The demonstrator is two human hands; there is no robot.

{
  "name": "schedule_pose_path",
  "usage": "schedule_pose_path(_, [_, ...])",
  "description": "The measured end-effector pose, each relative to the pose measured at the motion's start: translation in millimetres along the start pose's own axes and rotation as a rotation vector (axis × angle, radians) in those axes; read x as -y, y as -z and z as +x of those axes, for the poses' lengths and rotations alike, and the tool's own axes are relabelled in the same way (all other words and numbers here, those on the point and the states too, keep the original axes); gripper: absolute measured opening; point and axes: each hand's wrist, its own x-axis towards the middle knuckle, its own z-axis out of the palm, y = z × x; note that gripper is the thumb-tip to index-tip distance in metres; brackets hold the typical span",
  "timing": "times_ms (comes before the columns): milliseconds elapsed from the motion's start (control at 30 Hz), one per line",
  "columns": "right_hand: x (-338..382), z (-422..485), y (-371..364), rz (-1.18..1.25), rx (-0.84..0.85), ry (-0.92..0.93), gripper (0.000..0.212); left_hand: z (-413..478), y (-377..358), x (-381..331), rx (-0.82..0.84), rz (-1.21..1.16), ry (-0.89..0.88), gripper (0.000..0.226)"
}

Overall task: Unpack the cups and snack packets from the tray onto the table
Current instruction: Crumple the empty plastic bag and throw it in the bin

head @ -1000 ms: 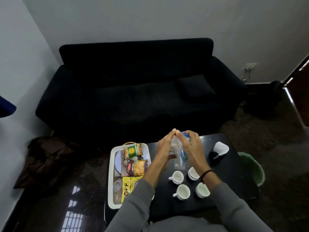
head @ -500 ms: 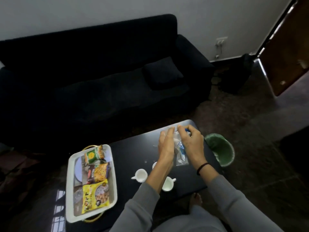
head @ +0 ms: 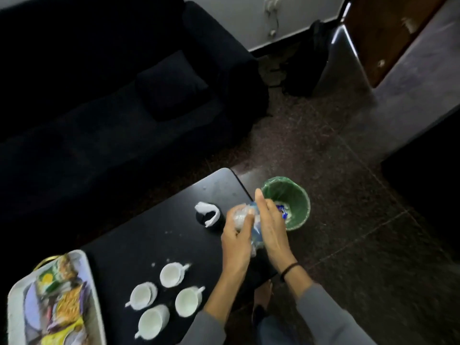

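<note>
Both hands hold a crumpled clear plastic wrapper (head: pixel 242 216) with blue print over the right end of the black table (head: pixel 159 235). My left hand (head: pixel 236 242) grips its left side and my right hand (head: pixel 270 225) presses against its right side. Several white cups (head: pixel 171 273) stand on the table near its front edge. The white tray (head: pixel 15 310) sits at the far left, with snack packets (head: pixel 66 302) in green, orange and yellow lying in it.
A green waste bin (head: pixel 298 195) stands on the floor just right of the table, with some litter inside. A small black object with a white tissue (head: pixel 207 212) sits on the table. A black sofa (head: pixel 112 83) lies beyond.
The view has swung right and down. Both hands have carried the wrapper rightwards, closer to the green bin, and squeezed it smaller.
</note>
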Motion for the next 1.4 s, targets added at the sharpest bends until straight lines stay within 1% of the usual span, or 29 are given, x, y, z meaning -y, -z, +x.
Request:
schedule_pose_path(67, [-21,15,19,0.066,0.057,-0.004,0.052,20,-15,14,0.034,0.026,0.014,0.024])
schedule_pose_path(100, [-33,23,29,0.08,0.102,-0.001,0.053,31,-24,20,0.062,0.036,0.038,0.024])
schedule_pose_path(167, [-57,38,49,0.061,0.173,0.002,0.07,52,-43,30,0.107,0.06,0.122,0.022])
schedule_pose_path(233, [-82,59,74,0.035,0.205,-0.01,0.09,74,-70,41,0.148,0.097,0.243,0.025])
schedule_pose_path(267, [-92,70,85,0.033,0.211,-0.027,0.095,85,-84,46,0.164,0.121,0.303,0.027])
schedule_pose_path(300, [-100,81,97,0.025,0.207,-0.04,0.095,96,-98,52,0.166,0.111,0.371,0.029])
schedule_pose_path(333, [-106,92,107,-0.006,0.186,-0.043,0.093,105,-108,56,0.173,0.045,0.446,0.033])
schedule_pose_path(367, [-113,105,117,-0.057,0.146,-0.037,0.089,116,-120,60,0.188,-0.044,0.513,0.036])
schedule_pose_path(433, [-123,132,135,-0.177,0.056,-0.012,0.074,137,-140,69,0.185,-0.109,0.595,0.035])
schedule_pose_path(467, [-127,145,141,-0.229,0.02,0.005,0.064,149,-151,76,0.189,-0.092,0.596,0.031])
schedule_pose_path(533, [-137,170,146,-0.33,-0.02,0.039,0.046,168,-168,92,0.205,-0.017,0.517,0.027])
schedule_pose_path(600, [-152,192,145,-0.404,-0.073,0.024,0.041,183,-182,110,0.224,0.079,0.443,0.028])
schedule_pose_path(667, [-166,209,139,-0.46,-0.154,-0.049,0.049,196,-190,126,0.237,0.179,0.367,0.029])
schedule_pose_path(733, [-183,223,135,-0.486,-0.201,-0.137,0.058,211,-198,142,0.23,0.225,0.342,0.032])
schedule_pose_path(867, [-209,251,132,-0.45,-0.178,-0.213,0.062,239,-204,168,0.235,0.218,0.426,0.043])
schedule_pose_path(1000, [-223,281,139,-0.387,-0.16,-0.307,0.081,259,-206,187,0.249,0.242,0.429,0.045])
schedule_pose_path(1067, [-230,293,144,-0.378,-0.144,-0.355,0.084,264,-207,192,0.261,0.27,0.423,0.046])
schedule_pose_path(1133, [-236,299,148,-0.406,-0.162,-0.367,0.077,265,-207,194,0.264,0.299,0.42,0.049])
schedule_pose_path(1233, [-245,299,147,-0.429,-0.195,-0.372,0.058,266,-202,196,0.271,0.352,0.406,0.05])
schedule_pose_path(1367, [-252,294,143,-0.334,-0.203,-0.388,0.032,264,-195,199,0.268,0.353,0.416,0.047])
schedule_pose_path(1400, [-252,293,142,-0.325,-0.204,-0.381,0.028,263,-195,199,0.266,0.354,0.416,0.046])
